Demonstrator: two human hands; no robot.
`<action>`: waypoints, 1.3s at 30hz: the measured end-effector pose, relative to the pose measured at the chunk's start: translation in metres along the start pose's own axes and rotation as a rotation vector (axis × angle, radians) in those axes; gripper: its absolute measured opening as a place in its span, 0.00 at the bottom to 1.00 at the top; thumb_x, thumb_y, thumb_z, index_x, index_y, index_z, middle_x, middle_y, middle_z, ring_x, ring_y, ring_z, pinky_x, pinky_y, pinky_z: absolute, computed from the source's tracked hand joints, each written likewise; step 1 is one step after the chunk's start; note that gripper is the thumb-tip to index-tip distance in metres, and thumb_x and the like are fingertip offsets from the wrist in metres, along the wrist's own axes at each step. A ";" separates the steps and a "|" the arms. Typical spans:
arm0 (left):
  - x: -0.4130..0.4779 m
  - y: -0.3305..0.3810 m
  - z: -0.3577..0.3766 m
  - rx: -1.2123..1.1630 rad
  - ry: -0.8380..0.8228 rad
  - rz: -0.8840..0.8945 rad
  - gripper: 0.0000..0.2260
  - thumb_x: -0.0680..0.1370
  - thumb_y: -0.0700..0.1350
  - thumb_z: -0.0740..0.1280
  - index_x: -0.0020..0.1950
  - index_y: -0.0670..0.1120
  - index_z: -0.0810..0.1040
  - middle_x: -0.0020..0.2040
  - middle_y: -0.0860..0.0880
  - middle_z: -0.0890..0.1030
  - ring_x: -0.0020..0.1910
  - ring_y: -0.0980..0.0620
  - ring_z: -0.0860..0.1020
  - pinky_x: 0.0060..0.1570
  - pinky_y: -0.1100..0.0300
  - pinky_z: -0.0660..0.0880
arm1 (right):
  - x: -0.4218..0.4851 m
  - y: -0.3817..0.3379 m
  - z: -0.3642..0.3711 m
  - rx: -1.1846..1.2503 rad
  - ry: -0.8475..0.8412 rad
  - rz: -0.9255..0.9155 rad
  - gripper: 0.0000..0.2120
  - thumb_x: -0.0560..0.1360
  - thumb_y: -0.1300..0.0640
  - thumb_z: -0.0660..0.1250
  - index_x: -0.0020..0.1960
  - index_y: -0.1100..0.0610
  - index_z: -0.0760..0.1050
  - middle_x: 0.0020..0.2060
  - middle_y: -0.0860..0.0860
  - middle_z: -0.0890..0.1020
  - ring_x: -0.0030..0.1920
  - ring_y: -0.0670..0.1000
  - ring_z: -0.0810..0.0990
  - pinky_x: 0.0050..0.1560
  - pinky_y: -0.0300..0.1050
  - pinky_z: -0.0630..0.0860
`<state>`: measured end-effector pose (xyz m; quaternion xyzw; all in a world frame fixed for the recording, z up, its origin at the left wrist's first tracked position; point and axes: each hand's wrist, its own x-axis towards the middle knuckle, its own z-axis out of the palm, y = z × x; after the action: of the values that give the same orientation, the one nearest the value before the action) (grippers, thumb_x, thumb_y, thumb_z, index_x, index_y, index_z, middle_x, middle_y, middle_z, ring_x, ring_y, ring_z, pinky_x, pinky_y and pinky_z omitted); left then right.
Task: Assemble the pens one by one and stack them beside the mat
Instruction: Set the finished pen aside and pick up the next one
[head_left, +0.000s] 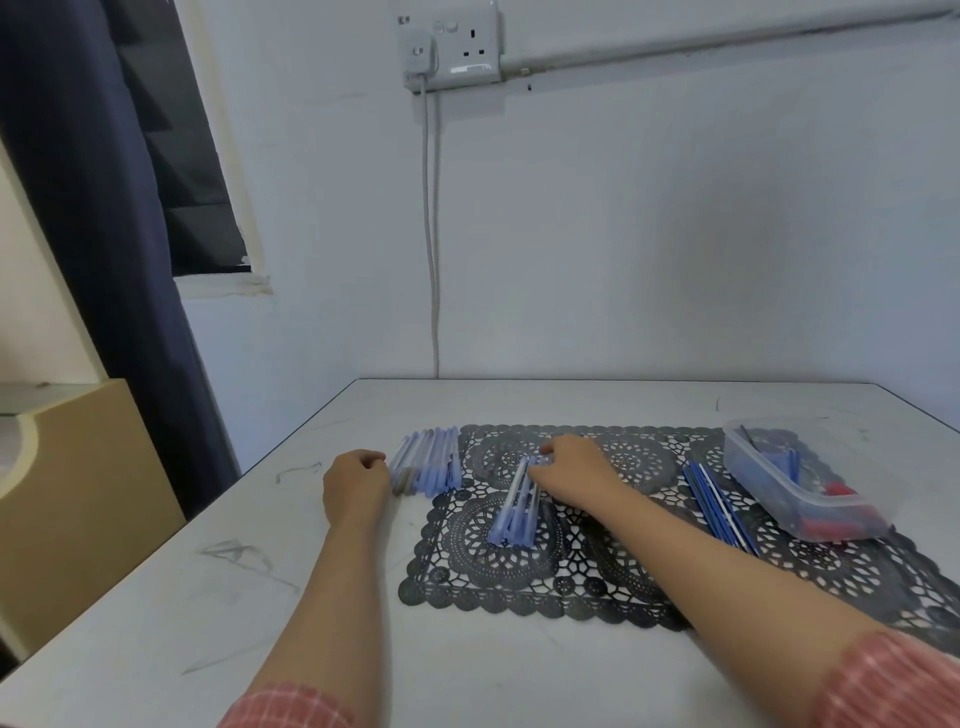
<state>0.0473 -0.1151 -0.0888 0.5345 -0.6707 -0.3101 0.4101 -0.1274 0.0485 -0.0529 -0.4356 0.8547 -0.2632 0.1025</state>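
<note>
even, soft indoor light, faint shadows on the wall (675, 234); slight overall blur, wide-angle bending at edges.

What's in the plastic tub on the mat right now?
The clear tub holds small blue pieces and red pieces. Its cloudy wall blurs them, so their count and anything underneath are hidden.

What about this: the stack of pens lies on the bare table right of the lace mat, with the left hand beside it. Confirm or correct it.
Wrong side. The head view shows the stack of pens lying on the bare table left of the lace mat, not right, with the left hand beside it.
</note>
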 end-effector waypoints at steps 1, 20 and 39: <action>0.000 -0.001 0.000 -0.006 0.002 -0.001 0.12 0.75 0.36 0.61 0.54 0.42 0.81 0.54 0.44 0.81 0.53 0.46 0.77 0.47 0.60 0.69 | 0.004 -0.001 0.002 -0.012 -0.005 0.007 0.20 0.72 0.54 0.63 0.60 0.65 0.75 0.56 0.59 0.80 0.48 0.54 0.81 0.51 0.51 0.79; -0.024 0.052 0.023 0.102 -0.051 0.384 0.10 0.76 0.44 0.62 0.50 0.47 0.82 0.49 0.49 0.82 0.53 0.50 0.76 0.54 0.51 0.74 | 0.026 -0.003 -0.017 0.070 -0.031 0.157 0.13 0.71 0.60 0.68 0.53 0.65 0.78 0.43 0.57 0.81 0.36 0.51 0.75 0.38 0.45 0.76; -0.112 0.092 0.042 0.078 -0.383 0.719 0.07 0.78 0.47 0.63 0.51 0.47 0.79 0.42 0.51 0.79 0.41 0.53 0.76 0.46 0.52 0.75 | -0.042 0.016 -0.064 0.919 0.205 -0.064 0.03 0.74 0.67 0.66 0.46 0.62 0.73 0.38 0.61 0.83 0.35 0.55 0.82 0.35 0.42 0.80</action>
<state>-0.0220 0.0145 -0.0547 0.2139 -0.8903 -0.2153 0.3395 -0.1391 0.1124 -0.0099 -0.3431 0.6415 -0.6588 0.1916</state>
